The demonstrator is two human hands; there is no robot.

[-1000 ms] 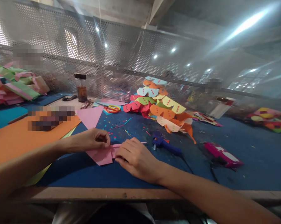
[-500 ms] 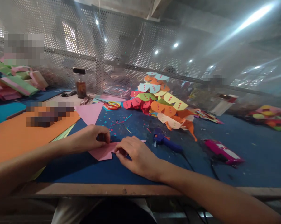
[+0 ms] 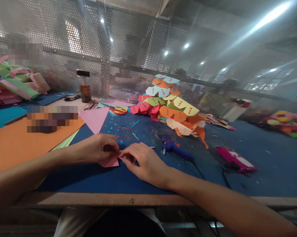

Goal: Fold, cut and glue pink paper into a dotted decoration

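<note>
A folded pink paper piece (image 3: 110, 162) lies on the blue table near its front edge, between both hands. My left hand (image 3: 105, 148) pinches the paper from the left, its fingertips at the middle of the piece. From the right, my right hand (image 3: 141, 163) has thumb and forefinger closed on the same paper, close to the left fingertips. Part of the paper is hidden under the fingers. Just beyond my left hand is a flat pink paper sheet (image 3: 95, 119). To the right of my right hand rests a blue glue gun (image 3: 176, 151).
Folded coloured papers with red dots (image 3: 173, 110) are heaped at the back middle. Scissors (image 3: 119, 110) and a jar (image 3: 85, 87) stand or lie at the back left. Orange sheets (image 3: 40, 144) cover the left side. A magenta box (image 3: 236, 160) with a cord is at the right.
My left hand has shifted slightly right, and its fingertips now meet the right hand's at the pink paper. The camera view has moved a little.
</note>
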